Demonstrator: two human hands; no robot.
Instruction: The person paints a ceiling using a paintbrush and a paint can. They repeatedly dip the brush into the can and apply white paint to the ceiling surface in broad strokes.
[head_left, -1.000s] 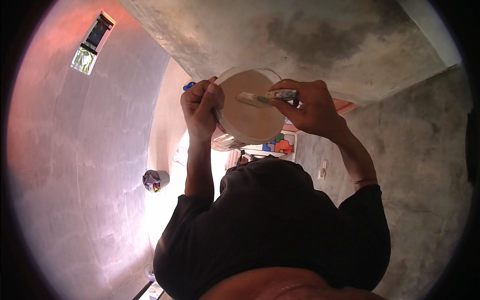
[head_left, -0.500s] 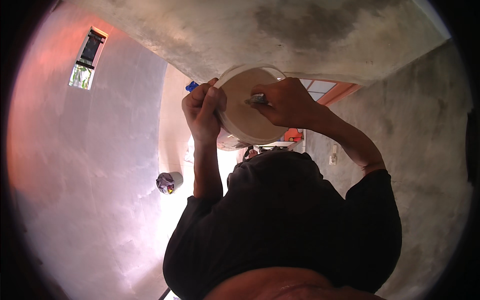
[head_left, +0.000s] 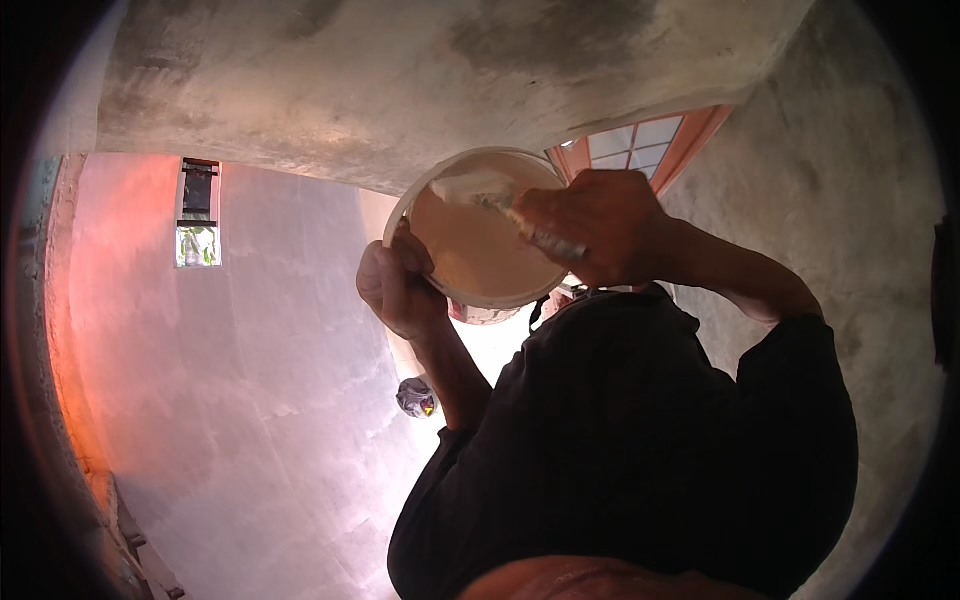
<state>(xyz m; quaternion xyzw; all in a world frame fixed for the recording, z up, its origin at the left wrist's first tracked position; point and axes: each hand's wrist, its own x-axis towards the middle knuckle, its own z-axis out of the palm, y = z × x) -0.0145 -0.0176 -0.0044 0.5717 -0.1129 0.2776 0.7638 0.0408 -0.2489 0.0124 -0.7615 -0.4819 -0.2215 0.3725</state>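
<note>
In front of my chest is a round whitish bucket (head_left: 398,214), its mouth tilted toward me. A pale cream liquid (head_left: 462,245) that looks like paint covers its inside. My left hand (head_left: 402,285) is closed on the bucket's left rim, thumb near the edge. Over the right side of the mouth, my right hand (head_left: 612,228) grips a paintbrush (head_left: 553,242). Its wet head reaches into the bucket, touching a paler streak near the far inner side. The fingers partly hide the handle.
A grey plastered wall (head_left: 270,350) with a narrow window opening (head_left: 198,215) stands to the left. Bare plaster (head_left: 560,60) lies ahead beyond the bucket. A pink-framed glazed panel (head_left: 635,145) is at far right. A small bin with a dark liner (head_left: 416,398) sits below my left forearm.
The bucket is tilted more toward me, showing its inside. My right hand has turned and moved right, bringing the brush into plainer sight. My view has swung left.
</note>
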